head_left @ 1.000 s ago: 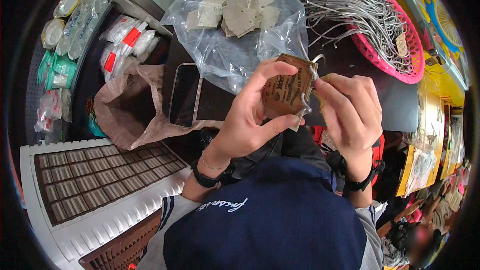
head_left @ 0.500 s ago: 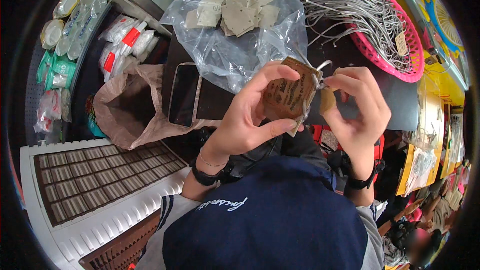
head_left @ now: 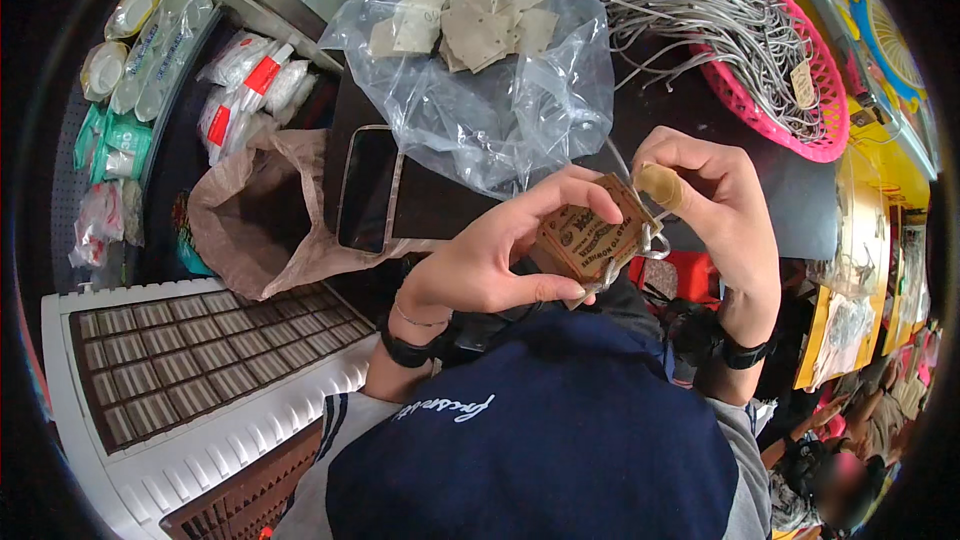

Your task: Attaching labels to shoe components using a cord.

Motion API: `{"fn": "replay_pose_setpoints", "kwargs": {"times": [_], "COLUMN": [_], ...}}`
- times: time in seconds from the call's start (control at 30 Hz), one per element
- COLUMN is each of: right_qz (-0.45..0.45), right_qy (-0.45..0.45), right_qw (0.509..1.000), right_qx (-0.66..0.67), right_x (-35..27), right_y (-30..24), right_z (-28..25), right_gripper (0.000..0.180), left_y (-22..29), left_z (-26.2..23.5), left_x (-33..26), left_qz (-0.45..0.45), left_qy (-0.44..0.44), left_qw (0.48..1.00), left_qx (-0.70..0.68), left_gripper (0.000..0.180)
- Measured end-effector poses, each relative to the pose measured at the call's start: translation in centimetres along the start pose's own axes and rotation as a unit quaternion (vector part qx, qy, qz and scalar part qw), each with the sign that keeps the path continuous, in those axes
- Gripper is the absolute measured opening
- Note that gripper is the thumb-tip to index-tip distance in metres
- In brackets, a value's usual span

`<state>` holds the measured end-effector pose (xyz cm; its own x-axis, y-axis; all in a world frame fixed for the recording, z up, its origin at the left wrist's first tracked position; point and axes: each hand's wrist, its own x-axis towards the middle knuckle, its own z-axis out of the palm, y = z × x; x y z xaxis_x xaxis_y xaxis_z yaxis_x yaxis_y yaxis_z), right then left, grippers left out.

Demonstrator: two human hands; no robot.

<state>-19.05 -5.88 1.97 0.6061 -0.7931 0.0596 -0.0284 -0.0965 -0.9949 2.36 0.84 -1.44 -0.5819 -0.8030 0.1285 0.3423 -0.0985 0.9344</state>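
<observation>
Above the near edge of the dark surface (head_left: 800, 210), close to my chest, I hold a small stack of brown card tags (head_left: 590, 235) between both hands. My left hand (head_left: 490, 260) pinches the stack, thumb under its lower edge and fingers curled over the top. My right hand (head_left: 715, 205) pinches a thin silvery loop (head_left: 650, 240) at the stack's right corner, thumb and forefinger pressed together on it. To thread well, I judge the left grip should stay firm and the stack squared so the holes line up, with the right feeding the loop gently. The stack's printed face turns up toward me; its long axis runs from lower left to upper right. Farther back lie a clear bag of tags (head_left: 480, 70), a phone (head_left: 370, 185) and a pink basket of loops (head_left: 770, 80).
</observation>
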Motion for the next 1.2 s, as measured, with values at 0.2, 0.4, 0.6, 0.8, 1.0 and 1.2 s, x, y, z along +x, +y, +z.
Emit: {"fn": "replay_pose_setpoints", "kwargs": {"times": [0.2,0.4,0.6,0.8,1.0,1.2], "right_qz": [-0.014,0.045,-0.022,-0.105,-0.177,-0.293], "right_qy": [0.0,0.006,0.144,0.043,0.03,0.119], "right_qw": [1.0,0.999,0.985,0.983,0.937,0.8], "right_qx": [0.02,-0.029,0.089,-0.147,-0.3,-0.51], "right_x": [0.1,0.2,0.4,0.4,-0.2,0.4], "right_y": [0.0,0.8,0.8,-0.6,-1.0,-2.0], "right_z": [0.3,0.2,1.0,0.5,0.4,-0.3], "right_gripper": [0.017,0.014,0.014,0.015,0.022,0.023], "left_y": [-0.3,0.3,-0.3,0.0,0.2,0.3], "left_z": [0.1,0.5,0.6,0.3,-0.1,0.1], "left_x": [0.2,0.6,0.0,-0.8,-0.8,-0.4], "left_qz": [0.024,0.035,0.031,0.012,0.03,0.032], "left_qy": [0.033,0.036,0.057,0.079,0.093,0.083], "left_qw": [0.999,0.941,0.961,0.996,0.995,0.996], "left_qx": [0.025,0.335,0.268,0.027,-0.021,-0.016], "left_gripper": [0.056,0.053,0.052,0.052,0.053,0.054]}}
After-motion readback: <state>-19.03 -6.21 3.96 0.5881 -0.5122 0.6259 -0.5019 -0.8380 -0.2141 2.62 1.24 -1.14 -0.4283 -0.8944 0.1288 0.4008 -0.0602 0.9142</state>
